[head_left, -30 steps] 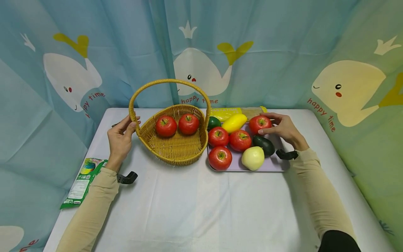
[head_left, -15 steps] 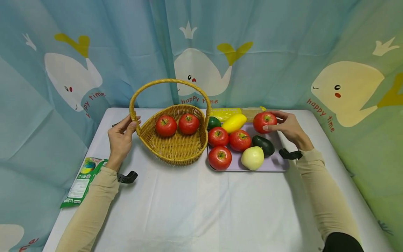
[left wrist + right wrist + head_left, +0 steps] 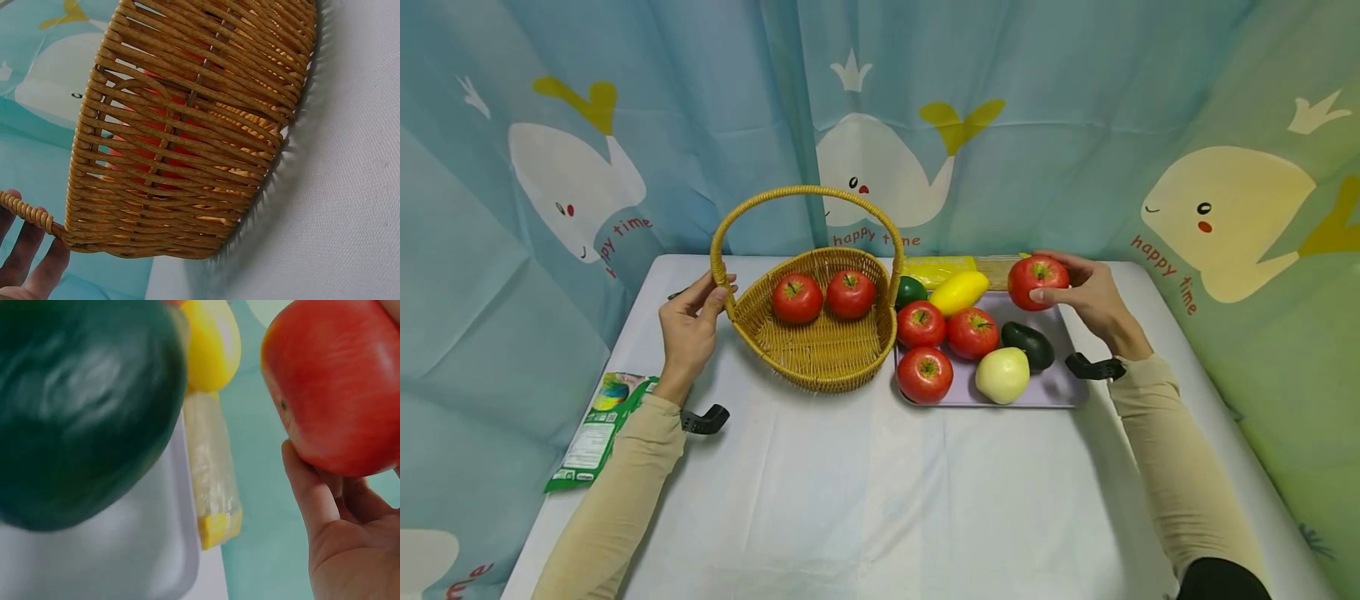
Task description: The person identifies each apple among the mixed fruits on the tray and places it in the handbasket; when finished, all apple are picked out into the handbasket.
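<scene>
My left hand [image 3: 690,325] pinches the lower left end of the handle of a yellow wicker basket [image 3: 808,362]. Two red apples [image 3: 797,298] lie inside that basket, and the left wrist view shows red through its weave [image 3: 181,112]. Over the back right corner of a lilac tray [image 3: 1063,392], my right hand [image 3: 1096,302] grips another red apple [image 3: 1037,282] between thumb and fingers. In the right wrist view this apple [image 3: 337,387] is raised above the tray's level. Three more red apples [image 3: 972,333], a pale green fruit [image 3: 1003,376] and a dark green avocado [image 3: 1028,347] rest on the tray.
A yellow mango-like fruit [image 3: 959,293] and a dark green fruit [image 3: 911,293] sit at the tray's back left. Behind the tray lies a yellow-ended clear packet [image 3: 940,271]. A green packet [image 3: 597,433] is beside my left forearm. A whale-print curtain [image 3: 880,125] borders the table.
My right hand has lifted the red apple off the tray and carried it a little right and back. The left hand stays on the basket handle.
</scene>
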A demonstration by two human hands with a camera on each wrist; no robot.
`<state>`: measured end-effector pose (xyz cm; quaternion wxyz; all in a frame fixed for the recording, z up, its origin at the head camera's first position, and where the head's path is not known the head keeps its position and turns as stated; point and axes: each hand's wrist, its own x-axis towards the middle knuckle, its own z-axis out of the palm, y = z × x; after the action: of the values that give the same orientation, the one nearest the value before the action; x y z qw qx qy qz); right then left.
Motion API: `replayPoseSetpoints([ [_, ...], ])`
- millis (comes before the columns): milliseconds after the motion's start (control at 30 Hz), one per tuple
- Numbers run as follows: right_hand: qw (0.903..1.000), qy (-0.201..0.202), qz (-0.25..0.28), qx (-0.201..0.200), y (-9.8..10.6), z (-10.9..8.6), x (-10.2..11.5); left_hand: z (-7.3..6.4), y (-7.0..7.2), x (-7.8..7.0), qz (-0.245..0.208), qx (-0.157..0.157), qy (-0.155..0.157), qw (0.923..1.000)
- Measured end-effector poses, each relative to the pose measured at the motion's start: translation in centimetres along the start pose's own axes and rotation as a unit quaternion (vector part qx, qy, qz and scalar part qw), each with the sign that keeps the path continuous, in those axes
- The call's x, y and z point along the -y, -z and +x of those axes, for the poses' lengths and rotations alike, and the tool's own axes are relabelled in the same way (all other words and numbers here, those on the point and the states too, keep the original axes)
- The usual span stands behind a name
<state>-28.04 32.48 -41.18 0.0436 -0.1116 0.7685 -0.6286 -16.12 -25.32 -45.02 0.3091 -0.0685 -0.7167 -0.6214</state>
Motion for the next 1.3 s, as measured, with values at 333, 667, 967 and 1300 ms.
replayPoseSetpoints([
  [333, 0.9990, 0.027, 0.034, 0.014, -1.9, -0.5, 2.3, 0.1, 0.0, 0.0, -0.010, 0.002, -0.001, 0.9999],
  [667, 0.9973, 0.059, 0.006, 0.043, -4.5, -1.0, 4.6, 0.0, 0.0, 0.0, -0.012, 0.000, 0.005, 0.9999],
  [967, 0.9908, 0.089, 0.003, 0.102, -6.9, -1.6, 6.1, 0.0, 0.0, 0.0, -0.010, -0.001, 0.007, 0.9999],
  [1300, 0.9847, 0.114, -0.025, 0.130, -9.0, -1.6, 6.6, 0.0, 0.0, 0.0, -0.010, 0.000, -0.001, 0.9999],
])
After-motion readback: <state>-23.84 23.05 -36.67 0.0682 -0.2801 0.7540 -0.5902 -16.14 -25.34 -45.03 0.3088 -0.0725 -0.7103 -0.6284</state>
